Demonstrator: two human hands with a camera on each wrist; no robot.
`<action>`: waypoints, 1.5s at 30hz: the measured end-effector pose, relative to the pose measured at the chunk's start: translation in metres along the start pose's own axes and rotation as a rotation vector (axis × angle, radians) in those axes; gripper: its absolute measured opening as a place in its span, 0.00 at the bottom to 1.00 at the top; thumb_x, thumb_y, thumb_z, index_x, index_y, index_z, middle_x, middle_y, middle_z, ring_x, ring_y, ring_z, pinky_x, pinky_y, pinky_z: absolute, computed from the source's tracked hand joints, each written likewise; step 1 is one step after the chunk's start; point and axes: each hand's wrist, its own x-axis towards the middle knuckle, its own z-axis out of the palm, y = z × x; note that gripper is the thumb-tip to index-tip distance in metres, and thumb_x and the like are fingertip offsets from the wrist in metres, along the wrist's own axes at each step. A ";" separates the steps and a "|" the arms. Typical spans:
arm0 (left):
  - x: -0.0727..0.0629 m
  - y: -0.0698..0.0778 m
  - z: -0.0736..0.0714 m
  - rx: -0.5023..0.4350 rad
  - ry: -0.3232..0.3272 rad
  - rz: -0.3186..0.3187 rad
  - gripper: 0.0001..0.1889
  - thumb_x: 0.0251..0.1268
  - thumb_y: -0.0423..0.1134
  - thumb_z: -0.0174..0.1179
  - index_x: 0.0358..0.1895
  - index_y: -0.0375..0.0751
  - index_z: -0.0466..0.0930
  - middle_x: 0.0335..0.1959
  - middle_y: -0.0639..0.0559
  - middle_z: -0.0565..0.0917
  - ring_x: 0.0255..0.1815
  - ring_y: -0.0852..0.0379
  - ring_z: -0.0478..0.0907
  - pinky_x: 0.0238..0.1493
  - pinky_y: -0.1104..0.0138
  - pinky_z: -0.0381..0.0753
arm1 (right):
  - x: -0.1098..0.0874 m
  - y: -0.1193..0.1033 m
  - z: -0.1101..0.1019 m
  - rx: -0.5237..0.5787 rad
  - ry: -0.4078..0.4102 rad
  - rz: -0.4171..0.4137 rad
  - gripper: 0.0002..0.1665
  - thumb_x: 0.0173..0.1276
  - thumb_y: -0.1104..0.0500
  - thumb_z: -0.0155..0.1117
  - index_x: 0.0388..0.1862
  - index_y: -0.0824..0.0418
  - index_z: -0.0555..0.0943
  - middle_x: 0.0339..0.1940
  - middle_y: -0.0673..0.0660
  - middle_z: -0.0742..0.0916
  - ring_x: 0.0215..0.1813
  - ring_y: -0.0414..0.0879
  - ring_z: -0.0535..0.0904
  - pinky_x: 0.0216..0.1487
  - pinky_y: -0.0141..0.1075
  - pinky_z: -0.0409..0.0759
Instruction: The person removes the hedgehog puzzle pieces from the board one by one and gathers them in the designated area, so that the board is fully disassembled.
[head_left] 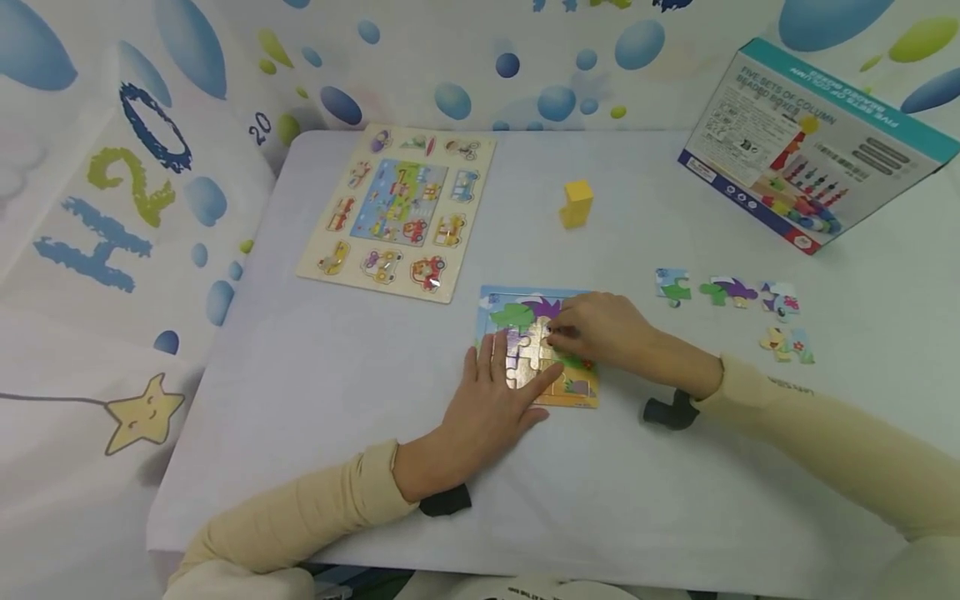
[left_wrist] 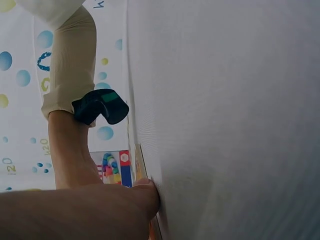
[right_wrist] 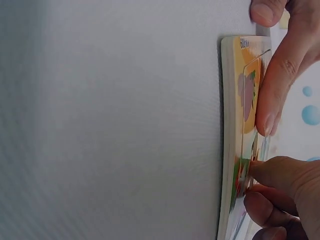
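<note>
A small jigsaw puzzle board (head_left: 581,400) lies on the white table in the head view, some pieces fitted in its frame. My left hand (head_left: 487,417) rests on its lower left part with fingers spread and straight. The thumb reaches across the lower edge. At the board's right side my right hand (head_left: 611,333) pinches a puzzle piece between thumb and fingers, low against the board; the piece is mostly hidden. The right wrist view shows the right thumb (right_wrist: 280,172) close to the board's surface, with the left thumb (right_wrist: 280,95) above it.
Several loose puzzle pieces (head_left: 731,292) lie to the right. A wooden picture puzzle board (head_left: 315,262) lies at the back left. Yellow blocks (head_left: 577,204) stand behind the puzzle, and a printed toy box (head_left: 795,167) stands at the back right.
</note>
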 end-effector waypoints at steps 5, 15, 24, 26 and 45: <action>0.000 0.001 -0.001 -0.032 -0.009 -0.005 0.28 0.74 0.60 0.44 0.75 0.67 0.58 0.70 0.25 0.63 0.72 0.30 0.60 0.66 0.43 0.66 | -0.001 0.000 0.000 0.000 0.010 0.002 0.14 0.62 0.53 0.72 0.41 0.61 0.88 0.35 0.53 0.89 0.37 0.46 0.83 0.38 0.40 0.83; 0.002 -0.001 0.000 -0.026 -0.019 0.009 0.28 0.74 0.60 0.44 0.75 0.67 0.58 0.71 0.28 0.63 0.72 0.31 0.61 0.65 0.42 0.67 | 0.000 0.000 0.000 -0.007 0.012 0.002 0.14 0.62 0.53 0.72 0.40 0.61 0.88 0.31 0.51 0.86 0.33 0.44 0.79 0.36 0.37 0.81; 0.002 -0.002 -0.001 -0.042 -0.003 0.019 0.27 0.74 0.60 0.45 0.74 0.65 0.60 0.71 0.28 0.64 0.72 0.30 0.61 0.64 0.41 0.68 | 0.001 -0.003 -0.005 -0.010 0.006 0.025 0.14 0.62 0.51 0.71 0.39 0.60 0.88 0.28 0.50 0.85 0.30 0.43 0.75 0.33 0.34 0.78; 0.001 -0.002 -0.001 -0.044 0.002 0.020 0.27 0.74 0.59 0.46 0.74 0.65 0.60 0.70 0.28 0.64 0.71 0.30 0.61 0.64 0.41 0.68 | 0.001 -0.004 -0.005 -0.013 0.009 0.024 0.14 0.62 0.51 0.71 0.39 0.60 0.88 0.27 0.50 0.84 0.30 0.43 0.75 0.32 0.34 0.78; 0.002 -0.001 -0.001 -0.002 0.024 0.023 0.28 0.74 0.61 0.45 0.74 0.66 0.60 0.69 0.27 0.66 0.70 0.31 0.65 0.63 0.43 0.71 | -0.003 0.001 -0.014 -0.044 0.034 0.035 0.14 0.61 0.53 0.70 0.41 0.61 0.88 0.31 0.52 0.86 0.34 0.45 0.79 0.37 0.38 0.81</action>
